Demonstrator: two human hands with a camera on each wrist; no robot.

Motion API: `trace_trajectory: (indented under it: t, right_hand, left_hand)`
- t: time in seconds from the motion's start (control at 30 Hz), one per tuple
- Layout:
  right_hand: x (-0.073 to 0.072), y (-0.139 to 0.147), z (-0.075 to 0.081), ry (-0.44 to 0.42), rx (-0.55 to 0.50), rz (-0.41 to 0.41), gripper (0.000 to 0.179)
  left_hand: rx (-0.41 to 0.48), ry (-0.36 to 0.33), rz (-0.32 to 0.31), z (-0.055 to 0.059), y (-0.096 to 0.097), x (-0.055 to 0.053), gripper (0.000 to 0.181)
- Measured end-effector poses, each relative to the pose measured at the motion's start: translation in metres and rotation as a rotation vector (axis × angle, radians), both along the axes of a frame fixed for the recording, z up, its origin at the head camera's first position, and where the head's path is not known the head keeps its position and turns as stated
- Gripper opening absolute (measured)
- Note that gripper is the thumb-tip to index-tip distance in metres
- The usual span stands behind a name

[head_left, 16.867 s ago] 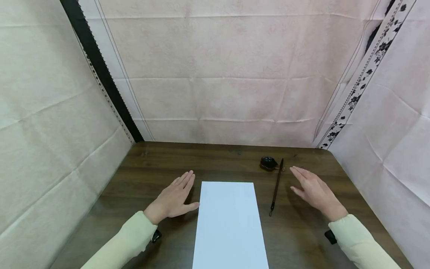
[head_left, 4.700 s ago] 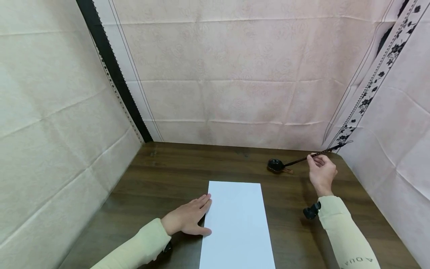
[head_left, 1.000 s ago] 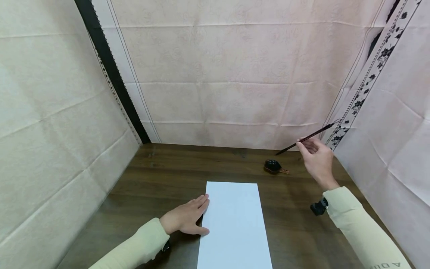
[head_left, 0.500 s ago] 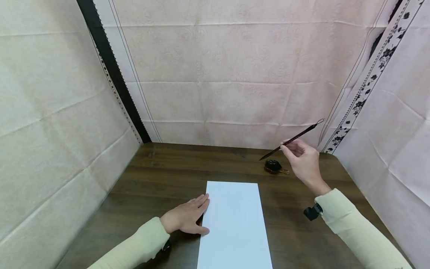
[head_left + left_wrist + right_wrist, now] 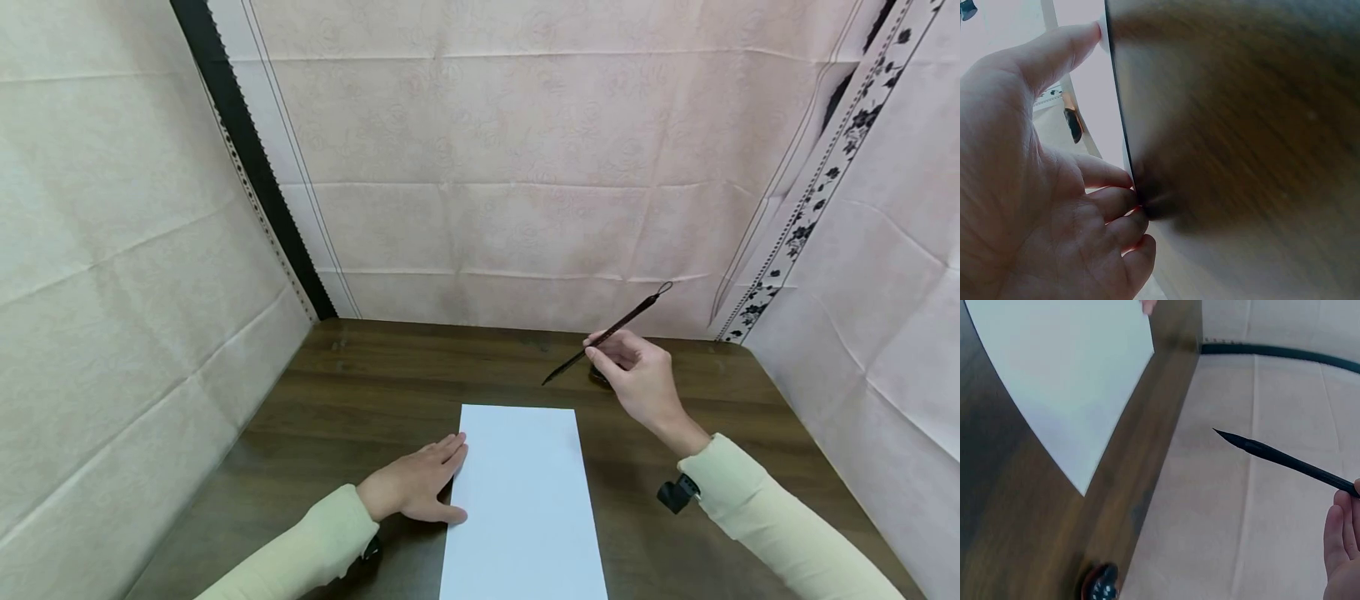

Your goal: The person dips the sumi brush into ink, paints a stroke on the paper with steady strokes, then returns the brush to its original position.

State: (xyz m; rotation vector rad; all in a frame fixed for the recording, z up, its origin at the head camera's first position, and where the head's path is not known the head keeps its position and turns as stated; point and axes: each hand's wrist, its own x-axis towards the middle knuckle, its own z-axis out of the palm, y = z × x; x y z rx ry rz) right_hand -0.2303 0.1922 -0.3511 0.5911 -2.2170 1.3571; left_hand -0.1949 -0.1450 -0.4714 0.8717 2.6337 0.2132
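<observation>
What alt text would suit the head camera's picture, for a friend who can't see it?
A person's right hand holds a thin dark brush, tip down, above a wooden table. The left hand touches the left edge of a blank white sheet. A small dark object is mostly hidden behind the right hand, with pale cloth beyond.
</observation>
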Motion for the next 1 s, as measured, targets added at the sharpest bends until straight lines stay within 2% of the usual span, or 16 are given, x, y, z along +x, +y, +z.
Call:
trace_trajectory:
  t: [0.5, 0.8, 1.0]
  right_hand:
    - [0.018, -0.041, -0.017, -0.107, 0.065, 0.155, 0.016]
    - [0.025, -0.057, -0.028, -0.112, 0.083, 0.197, 0.015]
    - [0.012, -0.058, -0.057, -0.081, 0.135, 0.212, 0.016]
  left_hand:
    - [-0.004, 0.018, -0.005, -0.001, -0.001, 0.002, 0.100]
    - [-0.022, 0.018, 0.012, -0.001, 0.001, 0.000, 0.101]
    - [-0.033, 0.021, 0.023, -0.001, 0.003, 0.000, 0.102]
